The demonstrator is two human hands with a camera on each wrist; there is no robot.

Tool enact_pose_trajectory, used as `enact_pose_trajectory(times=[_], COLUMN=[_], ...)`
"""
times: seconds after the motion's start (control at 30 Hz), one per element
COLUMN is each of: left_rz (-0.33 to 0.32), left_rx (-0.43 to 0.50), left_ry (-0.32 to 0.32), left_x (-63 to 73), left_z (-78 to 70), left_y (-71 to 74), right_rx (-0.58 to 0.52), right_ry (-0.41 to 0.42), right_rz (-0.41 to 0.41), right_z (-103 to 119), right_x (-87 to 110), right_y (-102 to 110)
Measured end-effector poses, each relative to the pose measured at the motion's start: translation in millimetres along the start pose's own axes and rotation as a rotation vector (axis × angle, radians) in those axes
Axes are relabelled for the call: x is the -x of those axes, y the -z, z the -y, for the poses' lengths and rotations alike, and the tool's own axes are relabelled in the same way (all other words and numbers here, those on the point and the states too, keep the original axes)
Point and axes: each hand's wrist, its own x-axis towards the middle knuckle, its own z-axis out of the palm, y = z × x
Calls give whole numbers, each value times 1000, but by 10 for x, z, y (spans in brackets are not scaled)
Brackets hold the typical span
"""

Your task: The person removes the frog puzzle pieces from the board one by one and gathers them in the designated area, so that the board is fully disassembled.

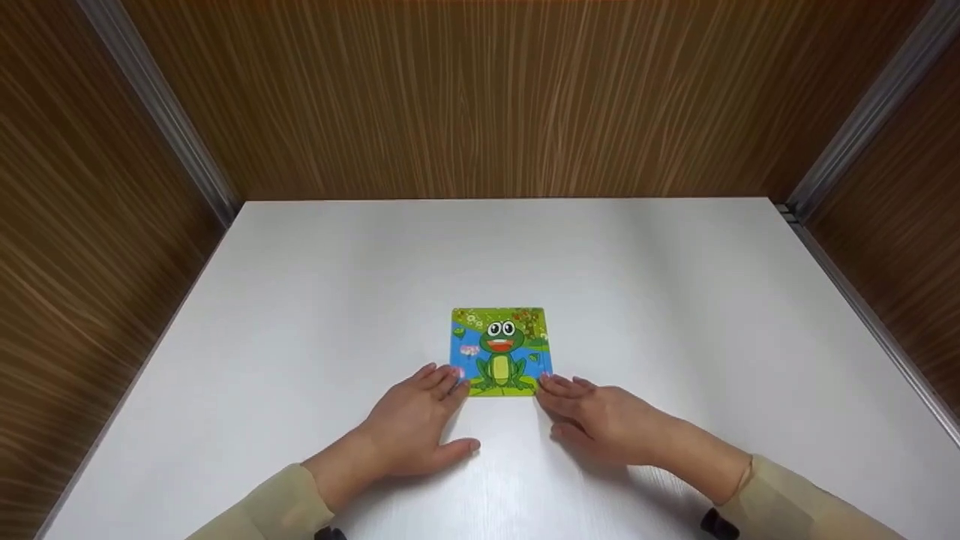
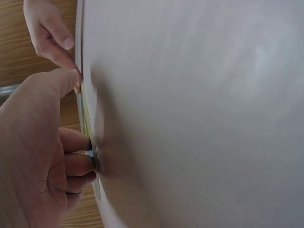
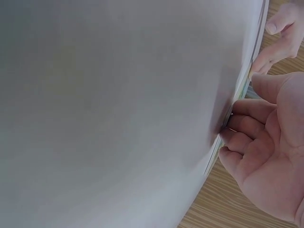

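Observation:
A square frog picture board (image 1: 501,349) lies flat on the white table, its frog upright as seen from the head camera. The fingertips of my left hand (image 1: 412,427) touch its near left corner, with the thumb spread away from it. At the near right corner, the fingers of my right hand (image 1: 611,424) rest against the board, and that thumb is also apart from it. Both wrist views show the board only as a thin edge at the fingertips. In the right wrist view, the right hand's fingers (image 3: 244,126) bend slightly, and nothing is seen between fingers and thumb.
The white tabletop (image 1: 360,262) stretches around the board. Wood-grain panels (image 1: 480,97) stand at the back and on both sides, with metal strips (image 1: 161,105) at the corners. Light sleeves (image 1: 270,506) cover both forearms.

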Motion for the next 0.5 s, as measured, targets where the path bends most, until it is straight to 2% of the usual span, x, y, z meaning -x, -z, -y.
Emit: enact_pose_trajectory(times=[0.23, 0.5], left_rz=[7, -28], left_rx=[15, 46], left_ry=[-1, 8], left_x=[26, 37], left_z=[-16, 26], left_y=[-5, 1], right_rx=[-14, -24], right_ry=[2, -24], right_rz=[1, 10], right_z=[14, 46], right_x=[24, 22], right_y=[-19, -12])
